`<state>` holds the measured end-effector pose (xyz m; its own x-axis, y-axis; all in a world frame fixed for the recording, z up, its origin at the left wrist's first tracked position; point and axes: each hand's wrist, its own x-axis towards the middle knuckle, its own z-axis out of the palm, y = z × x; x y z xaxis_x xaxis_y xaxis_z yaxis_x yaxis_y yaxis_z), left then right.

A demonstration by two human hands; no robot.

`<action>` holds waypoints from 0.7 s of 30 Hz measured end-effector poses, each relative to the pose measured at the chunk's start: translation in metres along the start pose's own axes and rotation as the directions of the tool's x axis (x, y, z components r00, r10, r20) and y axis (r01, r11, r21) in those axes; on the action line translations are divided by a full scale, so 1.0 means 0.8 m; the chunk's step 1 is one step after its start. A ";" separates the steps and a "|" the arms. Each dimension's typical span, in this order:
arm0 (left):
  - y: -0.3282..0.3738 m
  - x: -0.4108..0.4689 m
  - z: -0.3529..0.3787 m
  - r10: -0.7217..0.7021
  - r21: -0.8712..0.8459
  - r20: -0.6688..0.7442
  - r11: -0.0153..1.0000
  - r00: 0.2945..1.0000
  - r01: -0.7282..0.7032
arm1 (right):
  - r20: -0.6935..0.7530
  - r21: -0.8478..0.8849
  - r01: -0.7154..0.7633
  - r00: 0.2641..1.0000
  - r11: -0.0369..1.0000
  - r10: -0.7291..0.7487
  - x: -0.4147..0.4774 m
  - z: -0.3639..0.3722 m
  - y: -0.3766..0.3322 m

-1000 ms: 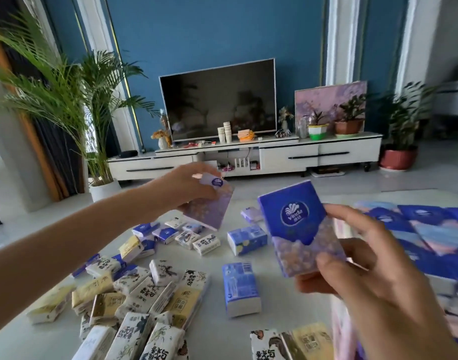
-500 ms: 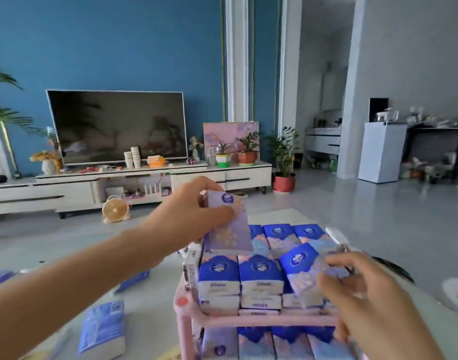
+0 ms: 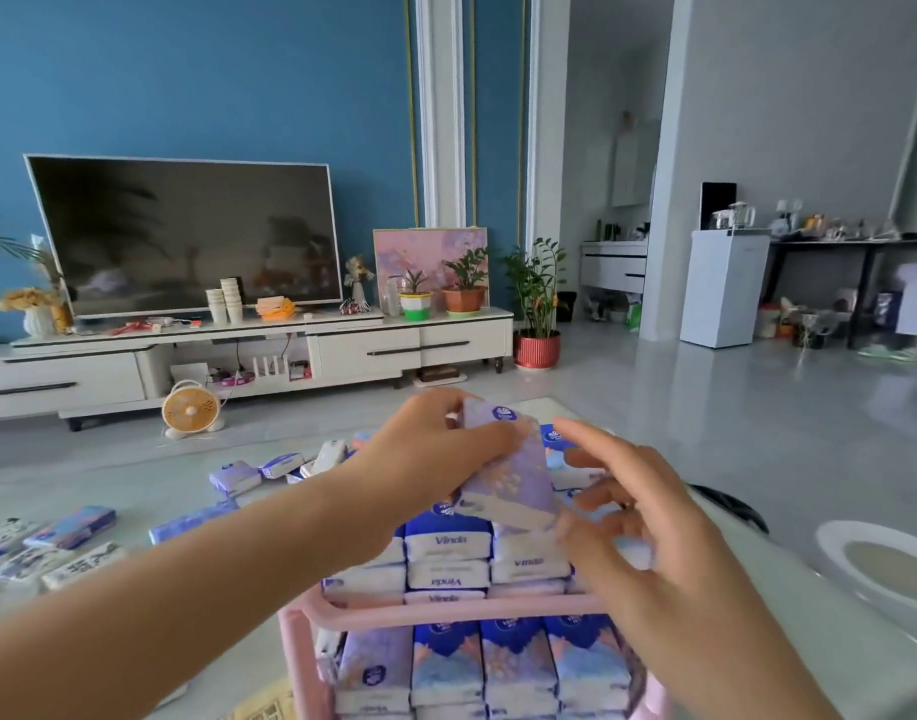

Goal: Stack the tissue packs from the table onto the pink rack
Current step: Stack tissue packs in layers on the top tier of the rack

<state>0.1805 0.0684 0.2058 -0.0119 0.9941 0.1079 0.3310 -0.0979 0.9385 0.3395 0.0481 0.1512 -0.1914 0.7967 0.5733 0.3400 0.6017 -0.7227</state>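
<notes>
The pink rack (image 3: pixel 446 611) stands right in front of me, with blue and white tissue packs (image 3: pixel 448 550) stacked on its top tier and more packs (image 3: pixel 446 662) standing upright on the tier below. My left hand (image 3: pixel 430 454) grips a purple tissue pack (image 3: pixel 513 480), tilted, just above the top tier's stacks. My right hand (image 3: pixel 648 532) hovers over the right side of that tier with fingers spread and nothing visible in it. Loose tissue packs (image 3: pixel 235 475) lie on the table (image 3: pixel 134 485) to the left.
More loose packs (image 3: pixel 72 530) sit at the table's left edge. A white dish (image 3: pixel 887 569) and a dark curved object (image 3: pixel 732 504) are on the right. Beyond the table are a small fan (image 3: pixel 190 410) on the floor, a TV cabinet (image 3: pixel 368 350) and potted plants.
My view swung right from the loose packs to the rack. Both hands came over the top tier. The blue pack my right hand held is no longer in it.
</notes>
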 end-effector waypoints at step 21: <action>-0.043 -0.010 0.003 0.265 0.782 0.395 0.405 0.880 -0.473 | -0.060 -0.079 0.051 0.997 0.996 -0.056 -0.002 -0.053 0.053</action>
<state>0.1718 0.0641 0.1716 0.4502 0.8670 0.2136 0.8777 -0.4737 0.0727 0.3930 0.0704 0.1359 -0.1544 0.7572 0.6347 0.4018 0.6350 -0.6598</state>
